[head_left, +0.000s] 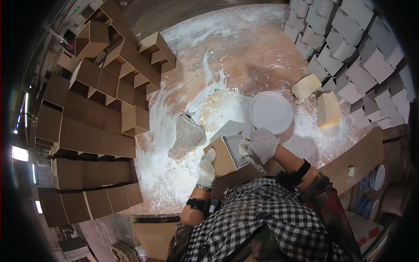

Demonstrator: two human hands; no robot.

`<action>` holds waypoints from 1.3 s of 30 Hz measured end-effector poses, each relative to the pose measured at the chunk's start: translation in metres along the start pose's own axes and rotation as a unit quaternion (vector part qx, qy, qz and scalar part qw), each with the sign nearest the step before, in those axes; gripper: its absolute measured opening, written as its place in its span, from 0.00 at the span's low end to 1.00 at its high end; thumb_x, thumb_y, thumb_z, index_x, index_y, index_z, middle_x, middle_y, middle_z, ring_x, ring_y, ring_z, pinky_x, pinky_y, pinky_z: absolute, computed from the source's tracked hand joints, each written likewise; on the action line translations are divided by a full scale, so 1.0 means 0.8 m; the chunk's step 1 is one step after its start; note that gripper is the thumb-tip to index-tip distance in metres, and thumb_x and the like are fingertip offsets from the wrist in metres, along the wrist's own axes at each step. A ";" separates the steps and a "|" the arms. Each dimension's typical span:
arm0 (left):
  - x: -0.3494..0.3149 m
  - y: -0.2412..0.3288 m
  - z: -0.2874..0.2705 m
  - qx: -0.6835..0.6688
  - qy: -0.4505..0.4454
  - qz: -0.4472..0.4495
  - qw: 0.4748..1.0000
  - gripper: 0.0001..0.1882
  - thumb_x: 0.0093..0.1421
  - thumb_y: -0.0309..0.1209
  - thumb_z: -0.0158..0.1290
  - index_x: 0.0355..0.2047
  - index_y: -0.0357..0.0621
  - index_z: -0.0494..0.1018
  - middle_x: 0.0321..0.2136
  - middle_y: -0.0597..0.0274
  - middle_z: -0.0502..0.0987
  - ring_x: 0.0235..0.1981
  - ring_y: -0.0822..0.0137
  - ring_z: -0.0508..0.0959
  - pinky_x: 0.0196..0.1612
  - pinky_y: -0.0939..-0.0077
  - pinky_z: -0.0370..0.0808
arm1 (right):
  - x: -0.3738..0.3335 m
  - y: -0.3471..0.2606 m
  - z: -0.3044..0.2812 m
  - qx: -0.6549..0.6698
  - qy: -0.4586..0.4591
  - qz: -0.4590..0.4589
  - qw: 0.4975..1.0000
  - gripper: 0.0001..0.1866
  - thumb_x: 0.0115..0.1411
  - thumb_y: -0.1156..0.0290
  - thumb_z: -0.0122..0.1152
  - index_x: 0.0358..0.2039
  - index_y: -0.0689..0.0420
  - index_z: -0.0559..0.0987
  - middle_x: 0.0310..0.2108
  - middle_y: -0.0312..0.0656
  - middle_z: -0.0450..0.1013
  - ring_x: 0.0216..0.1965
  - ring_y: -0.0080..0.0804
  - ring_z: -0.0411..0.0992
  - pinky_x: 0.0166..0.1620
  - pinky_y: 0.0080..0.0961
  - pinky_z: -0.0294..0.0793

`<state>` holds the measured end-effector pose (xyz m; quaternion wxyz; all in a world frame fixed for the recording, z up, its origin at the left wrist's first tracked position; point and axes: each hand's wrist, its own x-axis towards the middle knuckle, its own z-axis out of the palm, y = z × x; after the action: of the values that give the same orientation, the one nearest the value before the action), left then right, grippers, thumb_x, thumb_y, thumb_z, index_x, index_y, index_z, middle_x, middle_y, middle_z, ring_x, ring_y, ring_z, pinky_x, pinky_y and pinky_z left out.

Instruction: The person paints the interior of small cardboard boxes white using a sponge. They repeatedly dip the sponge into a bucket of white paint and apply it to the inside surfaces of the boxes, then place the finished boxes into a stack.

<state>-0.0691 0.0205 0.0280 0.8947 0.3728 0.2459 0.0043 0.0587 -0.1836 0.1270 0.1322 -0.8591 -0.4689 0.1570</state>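
A box with brown sides (220,158) and a pale grey, rimmed open face is held tilted just in front of me. My left hand (207,169), in a whitish dusty glove, is closed around its left side. At the open face is my right hand (261,147), in a white glove, its fingers bent together around a small pale piece that I cannot make out. A crumpled grey cloth (187,136) lies on the table left of the box. Beyond my right hand sits a round white lid or tub (271,112).
Two yellowish sponge blocks (328,111) lie on the powder-smeared table (257,48), towards the right. Brown open boxes (98,124) are stacked along the left. Rows of white boxes (345,54) stand at the far right. Blue-and-white buckets (372,178) are at the lower right.
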 end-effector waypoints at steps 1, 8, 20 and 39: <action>0.000 0.001 0.002 0.000 -0.001 -0.001 1.000 0.23 0.59 0.40 0.54 0.50 0.39 0.67 0.41 0.57 0.74 0.40 0.64 0.77 0.43 0.69 0.77 | -0.002 -0.005 -0.006 0.052 -0.010 0.000 0.999 0.10 0.46 0.62 0.56 0.25 0.54 0.79 0.23 0.48 0.71 0.30 0.46 0.73 0.35 0.36 0.70; 0.001 -0.001 -0.010 -0.032 -0.013 -0.011 0.999 0.23 0.59 0.40 0.54 0.50 0.39 0.67 0.40 0.58 0.75 0.37 0.65 0.78 0.41 0.71 0.78 | 0.016 -0.024 0.011 0.201 -0.033 -0.004 0.979 0.10 0.40 0.65 0.59 0.28 0.46 0.80 0.30 0.47 0.75 0.33 0.45 0.73 0.37 0.36 0.70; -0.007 0.005 0.011 -0.054 -0.006 -0.023 0.998 0.24 0.58 0.40 0.55 0.50 0.40 0.67 0.40 0.58 0.75 0.38 0.64 0.78 0.41 0.68 0.78 | 0.004 0.060 -0.010 0.082 0.177 -0.037 0.980 0.17 0.42 0.71 0.63 0.37 0.57 0.79 0.28 0.47 0.74 0.28 0.42 0.73 0.34 0.27 0.72; -0.007 0.006 0.035 -0.017 -0.008 -0.033 0.999 0.27 0.56 0.40 0.57 0.53 0.42 0.65 0.42 0.55 0.75 0.40 0.60 0.78 0.39 0.63 0.80 | -0.065 0.045 0.002 0.427 0.027 -0.147 0.892 0.19 0.45 0.68 0.62 0.40 0.59 0.76 0.37 0.49 0.74 0.38 0.44 0.72 0.41 0.31 0.71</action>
<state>-0.0608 0.0047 0.0505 0.9023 0.3498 0.2509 -0.0235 0.0589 -0.2466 0.1198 0.5209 -0.6446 -0.4738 0.2976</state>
